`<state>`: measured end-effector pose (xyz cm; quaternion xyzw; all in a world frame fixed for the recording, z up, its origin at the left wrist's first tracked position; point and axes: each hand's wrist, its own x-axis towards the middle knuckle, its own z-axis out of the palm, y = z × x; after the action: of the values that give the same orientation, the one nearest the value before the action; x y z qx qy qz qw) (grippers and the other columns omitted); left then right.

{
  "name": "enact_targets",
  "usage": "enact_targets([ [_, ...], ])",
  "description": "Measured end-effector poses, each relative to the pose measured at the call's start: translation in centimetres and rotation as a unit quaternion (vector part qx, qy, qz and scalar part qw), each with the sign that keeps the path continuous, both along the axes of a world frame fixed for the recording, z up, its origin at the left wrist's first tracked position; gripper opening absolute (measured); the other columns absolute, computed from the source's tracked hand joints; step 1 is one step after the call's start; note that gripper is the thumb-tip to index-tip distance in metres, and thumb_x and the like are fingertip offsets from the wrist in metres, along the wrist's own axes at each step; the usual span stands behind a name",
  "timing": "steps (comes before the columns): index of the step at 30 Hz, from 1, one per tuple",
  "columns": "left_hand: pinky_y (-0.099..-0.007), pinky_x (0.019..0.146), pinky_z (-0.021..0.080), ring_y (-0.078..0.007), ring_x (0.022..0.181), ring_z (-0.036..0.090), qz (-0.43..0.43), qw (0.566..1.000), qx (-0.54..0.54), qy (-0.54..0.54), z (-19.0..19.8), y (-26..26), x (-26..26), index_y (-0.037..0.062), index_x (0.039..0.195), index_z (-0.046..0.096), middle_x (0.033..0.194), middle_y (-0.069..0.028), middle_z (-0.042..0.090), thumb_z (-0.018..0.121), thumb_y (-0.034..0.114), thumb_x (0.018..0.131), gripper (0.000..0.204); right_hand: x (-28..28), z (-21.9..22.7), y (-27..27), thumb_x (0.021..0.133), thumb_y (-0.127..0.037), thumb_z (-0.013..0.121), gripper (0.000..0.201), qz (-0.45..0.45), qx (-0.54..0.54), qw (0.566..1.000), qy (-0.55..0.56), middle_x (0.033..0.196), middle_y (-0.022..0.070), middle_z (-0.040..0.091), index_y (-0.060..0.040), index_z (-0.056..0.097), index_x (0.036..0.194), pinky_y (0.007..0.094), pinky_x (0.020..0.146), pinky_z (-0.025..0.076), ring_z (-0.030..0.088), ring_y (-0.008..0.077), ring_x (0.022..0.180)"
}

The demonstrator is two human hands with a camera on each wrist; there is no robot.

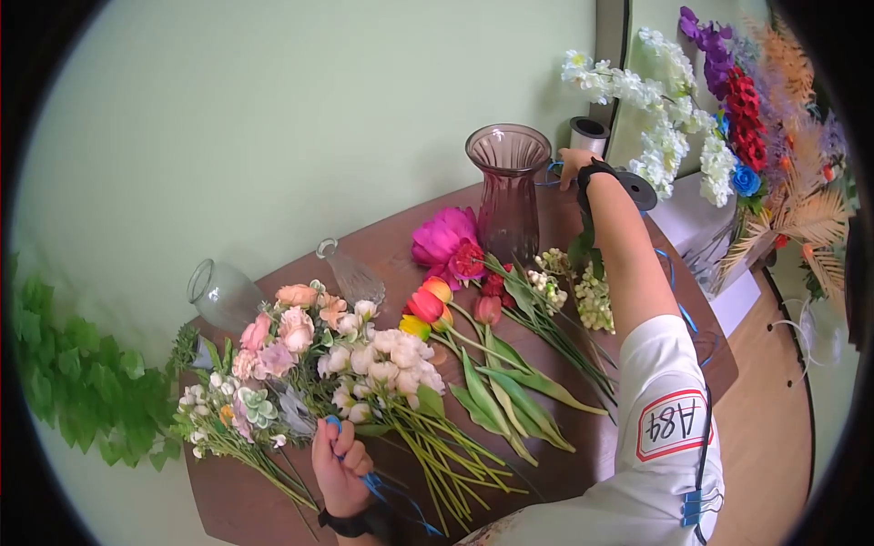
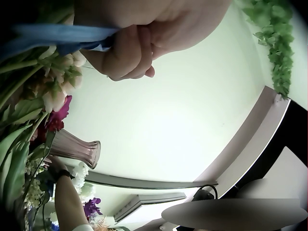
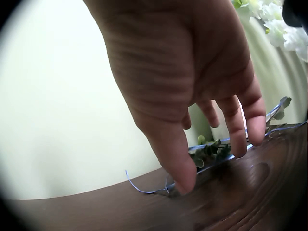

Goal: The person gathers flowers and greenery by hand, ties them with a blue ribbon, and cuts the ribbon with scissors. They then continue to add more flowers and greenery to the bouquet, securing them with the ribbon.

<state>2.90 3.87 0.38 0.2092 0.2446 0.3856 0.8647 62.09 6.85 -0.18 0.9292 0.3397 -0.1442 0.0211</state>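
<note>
My left hand grips blue ribbon in a curled fist, with loose ends trailing below it. In the left wrist view, the ribbon runs as a flat blue band from the fist. Beside the fist lie white flowers with long green stems. My right hand reaches past the purple glass vase to the far side of the table. The right wrist view has its fingers spread and pointing down around a thin blue-edged strand and a small leafy sprig on the wood.
Pink and white flowers, tulips and a magenta peony cover much of the brown table. Two clear glass vessels, a wide jar and a slim bottle, stand at the back. A spool stands beyond the right hand.
</note>
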Motion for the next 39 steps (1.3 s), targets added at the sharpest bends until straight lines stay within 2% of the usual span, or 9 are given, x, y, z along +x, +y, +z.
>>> enact_targets([
  [5,-0.0192,0.031,0.014,-0.0042,0.036,0.016,-0.004,1.000,-0.026,0.005,-0.4,0.3,0.0,0.0141,0.070,0.035,0.054,0.0047,0.025,0.029,0.031,0.091,0.028,-0.3,-1.6,-0.2,0.046,-0.013,0.074,0.083,0.023,0.029,0.998,-0.049,0.115,0.0147,0.048,-0.0066,0.036,0.121,0.0420,0.080,0.043,0.049,0.0298,0.103],
  [7,-0.0192,0.031,0.013,-0.0041,0.037,0.015,-0.007,0.999,-0.018,0.034,-0.4,0.1,0.2,0.0142,0.070,0.035,0.054,0.0048,0.024,0.029,0.030,0.091,0.027,-0.2,-2.1,-0.2,0.051,-0.008,0.068,0.065,0.019,0.077,0.994,-0.079,0.108,0.0168,0.052,-0.0031,0.046,0.112,0.0407,0.074,0.046,0.052,0.0295,0.097],
  [10,-0.0191,0.031,0.013,-0.0040,0.037,0.015,-0.029,0.999,-0.006,0.038,-0.4,0.0,0.3,0.0142,0.070,0.036,0.053,0.0050,0.024,0.029,0.030,0.091,0.027,-0.9,-1.5,0.1,0.062,-0.003,0.055,0.038,0.031,0.018,0.996,-0.081,0.104,0.0167,0.054,-0.0041,0.057,0.099,0.0370,0.079,0.045,0.052,0.0308,0.097],
  [13,-0.0189,0.032,0.013,-0.0040,0.037,0.015,-0.025,0.999,-0.009,0.036,-0.4,-0.1,0.3,0.0141,0.070,0.036,0.053,0.0050,0.024,0.029,0.030,0.091,0.027,-1.1,-1.6,0.3,0.063,-0.001,0.053,0.027,0.011,0.054,0.996,-0.075,0.099,0.0182,0.056,-0.0018,0.061,0.089,0.0371,0.078,0.045,0.052,0.0321,0.095],
  [22,-0.0187,0.032,0.014,-0.0037,0.037,0.016,-0.036,0.999,-0.004,0.027,-0.3,0.0,0.3,0.0138,0.071,0.036,0.053,0.0051,0.025,0.030,0.027,0.091,0.025,-2.1,-0.8,-0.7,0.066,0.000,0.052,0.024,0.032,0.153,0.987,-0.041,0.091,0.0177,0.059,-0.0019,0.061,0.088,0.0367,0.075,0.046,0.055,0.0329,0.089],
  [27,-0.0182,0.032,0.013,-0.0033,0.038,0.016,-0.029,0.999,0.001,0.038,0.0,-0.3,0.3,0.0136,0.070,0.036,0.053,0.0053,0.025,0.032,0.026,0.091,0.024,-1.2,3.1,-1.0,0.061,-0.001,0.056,0.027,0.062,0.150,0.987,0.011,0.071,0.0160,0.061,0.0007,0.060,0.088,0.0292,0.055,0.050,0.061,0.0223,0.060],
  [29,-0.0181,0.032,0.013,-0.0032,0.037,0.016,-0.030,0.999,-0.002,0.038,0.2,-0.4,0.3,0.0136,0.070,0.036,0.053,0.0053,0.025,0.032,0.025,0.090,0.024,-1.2,5.2,-1.9,0.064,0.004,0.053,0.032,0.084,0.281,0.954,0.070,0.071,0.0148,0.060,0.0080,0.053,0.096,0.0280,0.046,0.050,0.060,0.0186,0.053],
  [32,-0.0182,0.032,0.013,-0.0031,0.038,0.016,-0.033,0.999,0.009,0.033,0.4,-0.5,0.3,0.0137,0.071,0.036,0.054,0.0054,0.025,0.033,0.026,0.090,0.023,-1.8,8.7,-3.6,0.061,0.000,0.053,0.037,0.075,0.368,0.924,0.075,0.066,0.0141,0.059,0.0075,0.053,0.098,0.0258,0.051,0.049,0.060,0.0169,0.055],
  [39,-0.0169,0.035,0.017,-0.0033,0.043,0.022,-0.034,0.997,0.064,-0.030,0.7,-1.2,0.4,0.0094,0.081,0.041,0.062,0.0028,0.031,0.033,0.022,0.091,0.018,-8.6,17.5,-9.3,0.069,-0.001,0.052,0.041,0.109,0.453,0.883,0.050,0.078,0.0104,0.058,0.0064,0.045,0.109,0.0234,0.057,0.049,0.059,0.0143,0.064],
])
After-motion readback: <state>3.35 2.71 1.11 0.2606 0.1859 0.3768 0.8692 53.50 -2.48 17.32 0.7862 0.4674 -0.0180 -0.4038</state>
